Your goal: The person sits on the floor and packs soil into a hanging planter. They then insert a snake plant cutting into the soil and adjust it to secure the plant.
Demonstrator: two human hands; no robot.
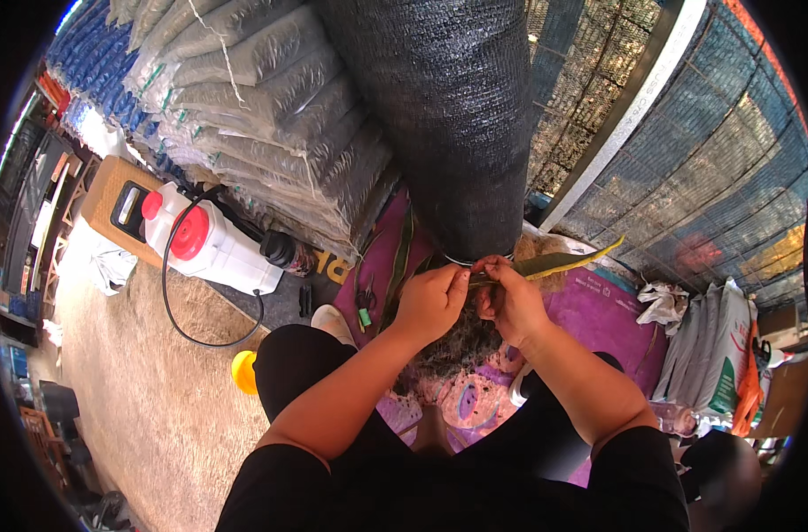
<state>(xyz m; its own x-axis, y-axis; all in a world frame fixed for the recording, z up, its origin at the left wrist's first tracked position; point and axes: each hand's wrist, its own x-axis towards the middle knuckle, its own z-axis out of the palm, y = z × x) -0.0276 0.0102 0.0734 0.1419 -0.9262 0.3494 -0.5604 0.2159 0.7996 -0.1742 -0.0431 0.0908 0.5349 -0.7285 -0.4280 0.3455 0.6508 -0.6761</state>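
Observation:
My right hand (515,302) grips a long pointed leaf (566,263) with a yellow edge, apparently a snake plant leaf. Its tip sticks out to the right. Close beside it, my left hand (434,302) pinches the leaf's other end between thumb and fingers; the exact grip is partly hidden. Beneath both hands lies a heap of dark fibrous roots or soil (457,346) on a purple printed sheet (593,309). More long green leaves (400,256) lie left of my hands. Dark-handled scissors (366,297) rest near a green thread spool (364,317).
A large black shade-net roll (457,133) stands just ahead. Stacked plastic-wrapped sacks (264,86) rise at left, near a white sprayer (224,239) with a hose and a dark bottle (287,251). A yellow round object (244,372) is by my knee. White sacks (713,346) stand right.

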